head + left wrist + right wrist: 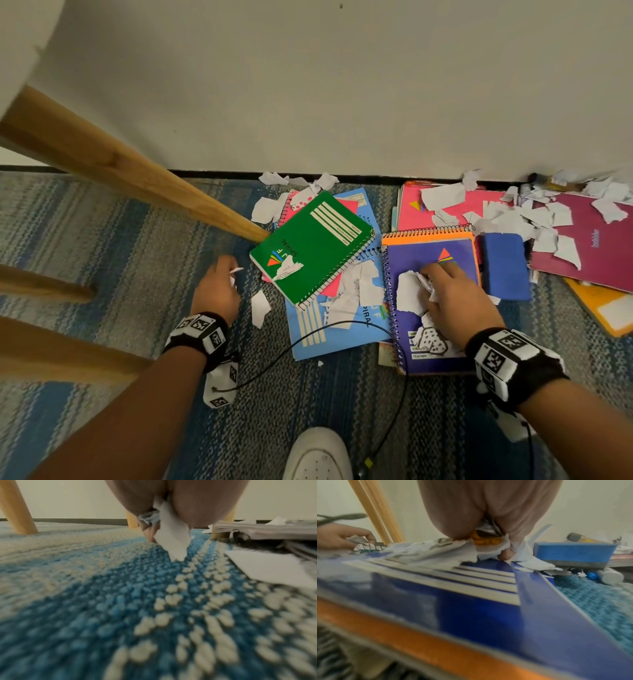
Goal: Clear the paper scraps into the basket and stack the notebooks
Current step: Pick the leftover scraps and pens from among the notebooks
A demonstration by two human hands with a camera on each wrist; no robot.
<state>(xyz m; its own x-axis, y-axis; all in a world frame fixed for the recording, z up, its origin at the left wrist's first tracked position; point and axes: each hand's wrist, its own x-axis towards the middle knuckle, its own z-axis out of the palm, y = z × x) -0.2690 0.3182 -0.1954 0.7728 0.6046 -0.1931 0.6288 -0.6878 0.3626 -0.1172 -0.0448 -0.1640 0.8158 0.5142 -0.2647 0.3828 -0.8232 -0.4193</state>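
Notebooks lie scattered on the striped carpet: a green spiral one (310,241), a purple one (442,260) on an orange one, a light blue one (311,332), pink ones (411,209) and a maroon one (589,246). White paper scraps (513,219) litter them. My left hand (219,284) hovers over the carpet left of the green notebook and grips white scraps (169,536). My right hand (448,291) rests on the purple notebook (471,595), fingers curled round crumpled scraps (416,291). No basket is in view.
Wooden furniture legs (137,178) slant in from the left, one ending at the green notebook's corner. A blue sponge block (503,265) lies right of the purple notebook. A loose scrap (259,308) sits on the carpet. A white shoe (318,452) and a black cable (342,325) are near me.
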